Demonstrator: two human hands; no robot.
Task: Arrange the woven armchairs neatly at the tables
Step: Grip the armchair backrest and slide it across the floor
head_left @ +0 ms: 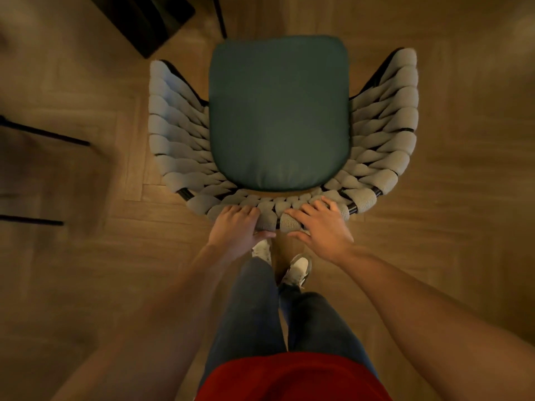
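Observation:
A woven armchair (385, 134) with thick grey braided rope and a dark green seat cushion (279, 111) stands on the wood floor directly below me, its back toward me. My left hand (236, 227) grips the top of the backrest, fingers over the rope and thumb behind. Just beside it, my right hand (321, 227) grips the same backrest rim, fingers curled over the weave. Both arms reach down from the bottom corners.
A dark table edge (144, 21) and a thin black leg (221, 18) lie beyond the chair at top left. Black metal legs (46, 134) of other furniture stick in from the left. My feet (298, 269) stand right behind the chair on wood flooring.

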